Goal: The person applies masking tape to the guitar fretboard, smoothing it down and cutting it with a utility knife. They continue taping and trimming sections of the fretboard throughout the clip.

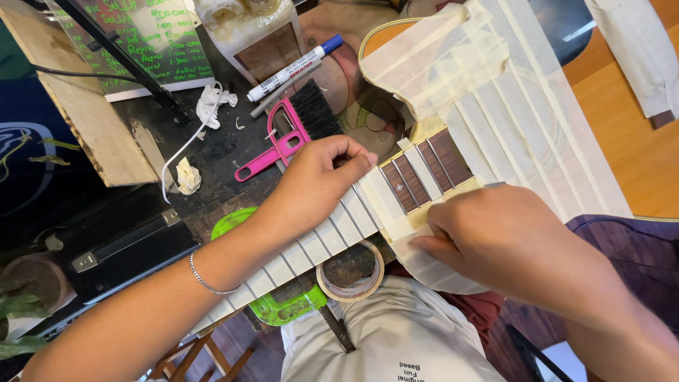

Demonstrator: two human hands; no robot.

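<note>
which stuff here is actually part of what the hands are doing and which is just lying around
In use:
- left hand on the taped fretboard
- right hand pressing masking tape onto the guitar body
- tape roll close below the neck

Lying about:
- pink brush
- marker
- crumpled paper bits
- green board with writing
- white cable

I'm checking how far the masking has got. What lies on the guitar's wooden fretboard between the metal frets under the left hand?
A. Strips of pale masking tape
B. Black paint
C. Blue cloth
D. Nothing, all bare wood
A: pale masking tape strips cover the fretboard beneath the left hand; only a few brown gaps remain bare near the right hand.
</note>
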